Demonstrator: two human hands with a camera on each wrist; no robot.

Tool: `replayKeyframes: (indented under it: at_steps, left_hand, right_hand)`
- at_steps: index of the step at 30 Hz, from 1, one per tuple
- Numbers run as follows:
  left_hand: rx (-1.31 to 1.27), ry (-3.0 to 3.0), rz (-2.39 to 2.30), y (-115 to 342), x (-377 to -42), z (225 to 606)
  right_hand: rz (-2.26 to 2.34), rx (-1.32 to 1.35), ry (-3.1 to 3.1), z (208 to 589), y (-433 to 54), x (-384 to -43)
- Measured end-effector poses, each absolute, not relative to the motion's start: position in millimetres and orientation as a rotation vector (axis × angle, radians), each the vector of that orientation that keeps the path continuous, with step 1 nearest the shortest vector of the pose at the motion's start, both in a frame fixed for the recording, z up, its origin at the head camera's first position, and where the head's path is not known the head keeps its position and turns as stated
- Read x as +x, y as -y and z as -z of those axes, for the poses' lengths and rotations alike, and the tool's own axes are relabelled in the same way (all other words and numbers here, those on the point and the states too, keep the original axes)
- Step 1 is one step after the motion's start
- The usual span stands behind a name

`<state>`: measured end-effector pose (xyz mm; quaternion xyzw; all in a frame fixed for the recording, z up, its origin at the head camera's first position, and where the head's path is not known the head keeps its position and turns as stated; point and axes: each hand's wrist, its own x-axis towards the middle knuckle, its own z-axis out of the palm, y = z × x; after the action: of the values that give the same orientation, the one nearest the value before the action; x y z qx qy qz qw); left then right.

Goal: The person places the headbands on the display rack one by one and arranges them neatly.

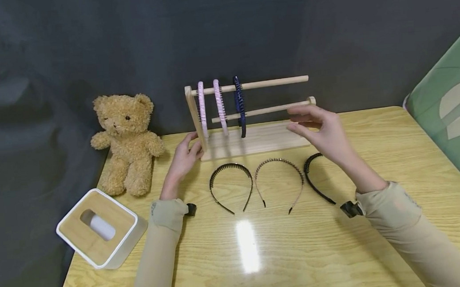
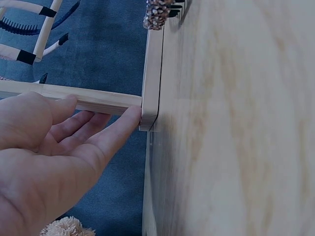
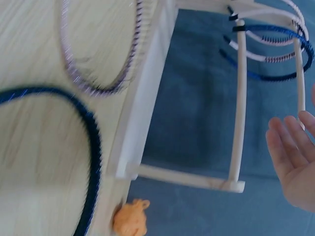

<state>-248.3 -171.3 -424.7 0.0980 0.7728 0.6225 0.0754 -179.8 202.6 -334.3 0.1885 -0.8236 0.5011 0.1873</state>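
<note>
Your pale wooden two-rod rack (image 1: 269, 138) stands near the back edge of the yellowish wood-grain table (image 1: 322, 257), its long axis roughly along that edge; two pink headbands (image 1: 219, 104) and one dark-blue headband (image 1: 241, 111) hang toward its left end. Your left hand (image 1: 184, 158) touches the left upright (image 1: 194, 112), thumb and fingers apart; your right hand (image 1: 327, 132), also parted, is beside the lower rod's (image 1: 267, 110) right end. Three thin arched headbands (image 1: 278, 159) lie in front; tabletop stretches rightward to the right edge.
</note>
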Motion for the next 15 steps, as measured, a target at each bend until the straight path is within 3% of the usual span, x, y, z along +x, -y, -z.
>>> replayKeyframes:
  at_steps: [15]
  left_hand:
    - [0.278, -2.335, -1.866, 170, -248, 423]
  right_hand:
    - [-1.192, 0.43, 2.587, 359, -253, -161]
